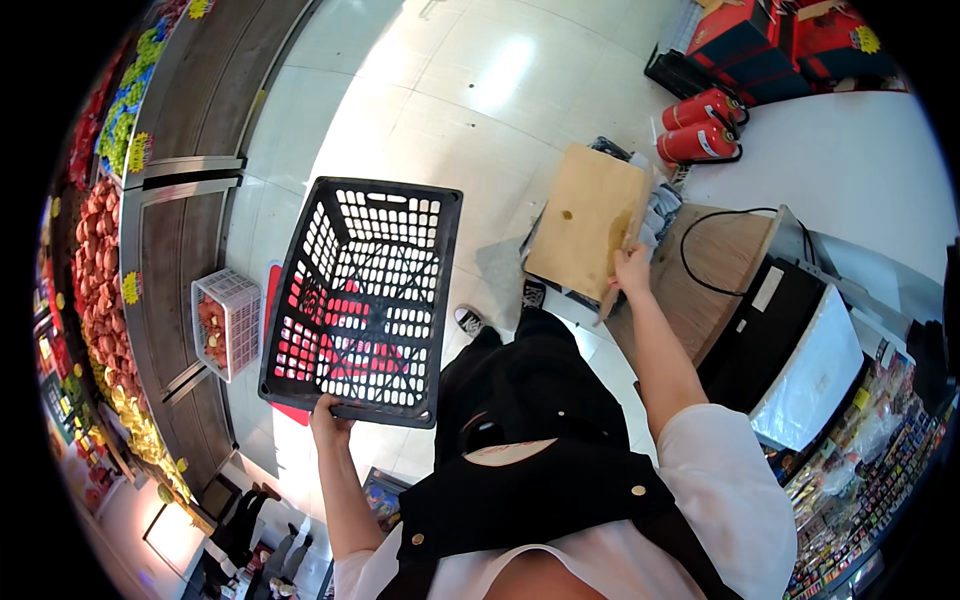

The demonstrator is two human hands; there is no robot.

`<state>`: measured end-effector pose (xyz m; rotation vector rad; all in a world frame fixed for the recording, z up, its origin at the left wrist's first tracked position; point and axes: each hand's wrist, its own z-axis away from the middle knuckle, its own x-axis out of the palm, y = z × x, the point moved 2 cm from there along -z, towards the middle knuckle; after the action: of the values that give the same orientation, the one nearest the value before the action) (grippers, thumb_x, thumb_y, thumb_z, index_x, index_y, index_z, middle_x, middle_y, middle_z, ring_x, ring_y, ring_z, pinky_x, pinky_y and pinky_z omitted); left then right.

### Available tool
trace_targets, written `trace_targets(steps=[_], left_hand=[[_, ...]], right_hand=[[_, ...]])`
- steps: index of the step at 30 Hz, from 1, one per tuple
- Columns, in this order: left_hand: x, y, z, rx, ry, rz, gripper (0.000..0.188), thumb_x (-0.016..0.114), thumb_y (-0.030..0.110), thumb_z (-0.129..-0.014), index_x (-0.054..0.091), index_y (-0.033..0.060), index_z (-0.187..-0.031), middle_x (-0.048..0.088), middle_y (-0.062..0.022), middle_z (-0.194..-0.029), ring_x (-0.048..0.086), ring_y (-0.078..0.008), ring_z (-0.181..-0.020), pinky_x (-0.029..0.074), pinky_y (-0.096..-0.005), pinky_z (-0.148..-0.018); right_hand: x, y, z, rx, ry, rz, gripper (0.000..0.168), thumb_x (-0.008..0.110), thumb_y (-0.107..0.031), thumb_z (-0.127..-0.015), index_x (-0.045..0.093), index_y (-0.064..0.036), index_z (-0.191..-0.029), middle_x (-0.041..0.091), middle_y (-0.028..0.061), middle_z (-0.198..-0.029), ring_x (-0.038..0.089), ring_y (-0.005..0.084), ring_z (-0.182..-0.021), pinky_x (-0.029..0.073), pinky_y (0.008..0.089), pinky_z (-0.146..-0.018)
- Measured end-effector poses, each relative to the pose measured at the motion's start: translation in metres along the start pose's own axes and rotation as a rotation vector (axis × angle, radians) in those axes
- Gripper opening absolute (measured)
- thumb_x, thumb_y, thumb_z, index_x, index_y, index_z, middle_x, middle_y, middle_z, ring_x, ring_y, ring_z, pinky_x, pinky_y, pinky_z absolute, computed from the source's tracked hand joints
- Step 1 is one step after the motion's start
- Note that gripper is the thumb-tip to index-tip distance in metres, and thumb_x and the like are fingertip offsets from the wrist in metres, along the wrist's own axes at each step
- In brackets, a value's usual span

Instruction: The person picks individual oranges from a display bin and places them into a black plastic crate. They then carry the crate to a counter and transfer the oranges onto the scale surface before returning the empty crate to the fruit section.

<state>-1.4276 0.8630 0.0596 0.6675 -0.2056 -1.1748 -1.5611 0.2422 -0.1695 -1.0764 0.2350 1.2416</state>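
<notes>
My left hand (330, 421) grips the near rim of a black plastic crate (448, 300). The crate is bare inside, and its slotted floor and walls let the pale floor and something red show through. To the right, my right hand (634, 268) holds the near right edge of a tan cardboard sheet (574, 217), which has a dark stain and a small hole or spot. The sheet lies over a dark container whose rim just shows beneath it. Crumpled grey plastic (661, 210) sticks out beside the sheet.
A white basket (241, 319) with brown produce stands by the wooden display stand (180, 255) on the left. Two red fire extinguishers (697, 142) lie upper right near red boxes (739, 49). A wooden counter (701, 251) carries a black cable (682, 247). People (262, 544) are visible lower left.
</notes>
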Motion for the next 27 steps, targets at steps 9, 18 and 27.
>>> trace_targets(steps=[9, 18, 27], left_hand=[[0.049, 0.101, -0.028, 0.119, -0.109, 0.029, 0.017, 0.05, -0.003, -0.073, 0.055, -0.0038, -0.09, 0.059, -0.0112, -0.082, 0.065, -0.0291, -0.073, 0.06, -0.0474, -0.067], [0.078, 0.209, -0.112, 0.129, -0.158, -0.049, 0.013, 0.054, -0.002, -0.075, 0.053, 0.0016, -0.087, 0.058, -0.0095, -0.076, 0.064, -0.0249, -0.062, 0.059, -0.04, -0.055], [0.081, 0.271, -0.181, 0.182, -0.116, -0.093, 0.01, 0.059, 0.004, -0.076, 0.053, -0.0039, -0.076, 0.056, -0.0126, -0.075, 0.063, -0.0277, -0.061, 0.062, -0.0434, -0.058]], right_hand=[[0.101, -0.002, 0.009, -0.319, -0.256, 0.08, 0.049, 0.062, -0.021, -0.087, 0.05, 0.0, -0.13, 0.066, 0.018, -0.102, 0.066, 0.0247, -0.066, 0.054, 0.0375, -0.061], [0.004, 0.007, 0.137, 0.117, -0.21, -0.07, 0.023, 0.058, -0.016, -0.091, 0.059, -0.001, -0.108, 0.065, 0.0114, -0.089, 0.068, 0.0216, -0.063, 0.054, 0.0325, -0.052], [0.04, 0.073, 0.315, 0.334, -0.443, 0.139, 0.024, 0.066, -0.021, -0.087, 0.07, -0.001, -0.1, 0.071, 0.0107, -0.086, 0.067, 0.0198, -0.069, 0.054, 0.0354, -0.06]])
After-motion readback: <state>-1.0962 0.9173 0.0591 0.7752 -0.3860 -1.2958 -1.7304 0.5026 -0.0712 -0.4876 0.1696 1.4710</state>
